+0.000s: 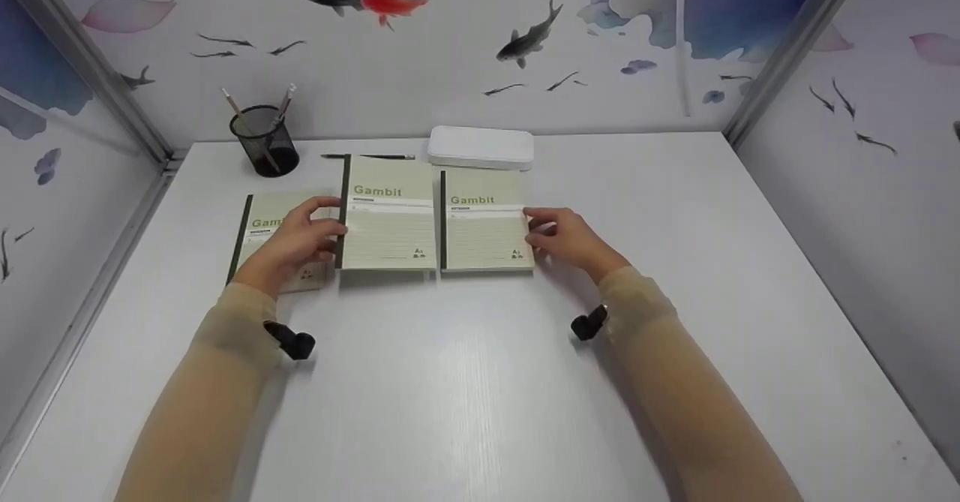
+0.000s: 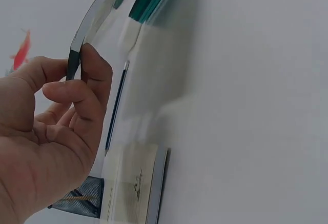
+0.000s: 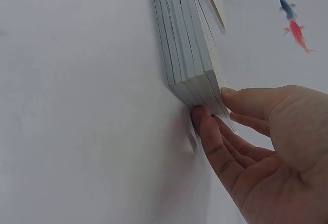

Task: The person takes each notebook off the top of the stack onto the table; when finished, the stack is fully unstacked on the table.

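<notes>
My left hand (image 1: 300, 239) pinches a pale green "Gambit" notebook (image 1: 388, 220) by its dark spine and holds it above the table. Seen from the left wrist, this notebook (image 2: 95, 16) bends slightly. Beside it on the right lies a stack of similar notebooks (image 1: 486, 224). My right hand (image 1: 566, 239) grips the stack at its right edge; in the right wrist view the thumb touches near the top of the stack (image 3: 184, 44) and the fingers lie against its side. Another notebook (image 1: 259, 251) rests on the table at left, partly behind my left hand and forearm.
A black mesh cup (image 1: 266, 145) with pencils stands at the back left. Behind the notebooks lie a dark pencil (image 1: 334, 157) and a white case (image 1: 480, 148). Printed walls bound the white table (image 1: 465, 382) at the back and sides.
</notes>
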`<act>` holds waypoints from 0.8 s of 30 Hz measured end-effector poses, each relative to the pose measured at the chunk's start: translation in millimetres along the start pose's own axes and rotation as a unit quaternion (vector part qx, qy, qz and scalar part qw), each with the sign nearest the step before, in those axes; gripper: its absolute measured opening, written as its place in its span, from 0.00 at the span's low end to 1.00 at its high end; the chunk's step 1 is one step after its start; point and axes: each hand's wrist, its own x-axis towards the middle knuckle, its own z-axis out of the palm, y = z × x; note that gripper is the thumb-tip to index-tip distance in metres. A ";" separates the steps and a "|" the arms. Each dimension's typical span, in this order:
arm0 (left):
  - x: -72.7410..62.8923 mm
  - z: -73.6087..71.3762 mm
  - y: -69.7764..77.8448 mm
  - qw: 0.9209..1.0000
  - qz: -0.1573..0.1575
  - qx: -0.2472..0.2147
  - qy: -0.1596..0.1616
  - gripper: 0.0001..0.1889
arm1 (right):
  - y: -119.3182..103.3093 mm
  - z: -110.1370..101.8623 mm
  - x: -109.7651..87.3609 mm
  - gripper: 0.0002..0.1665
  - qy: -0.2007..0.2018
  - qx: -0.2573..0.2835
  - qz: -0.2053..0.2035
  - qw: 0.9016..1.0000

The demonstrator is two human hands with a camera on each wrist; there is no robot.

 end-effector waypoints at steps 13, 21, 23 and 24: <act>-14.5 -6.4 3.1 0.997 -0.021 0.074 -0.002 0.35 | -1.9 0.1 -0.9 0.35 0.002 -0.012 0.009 1.000; -7.8 -4.2 -6.0 0.989 -0.023 0.143 0.021 0.36 | -3.1 0.8 -2.0 0.35 0.000 -0.015 0.003 1.000; -8.9 -2.4 -5.5 0.987 -0.028 0.155 0.026 0.36 | -3.1 0.8 -2.3 0.35 0.001 -0.017 0.005 1.000; -9.0 -1.7 -5.6 0.986 -0.028 0.162 0.029 0.36 | -3.1 0.9 -2.8 0.35 0.001 -0.018 0.007 1.000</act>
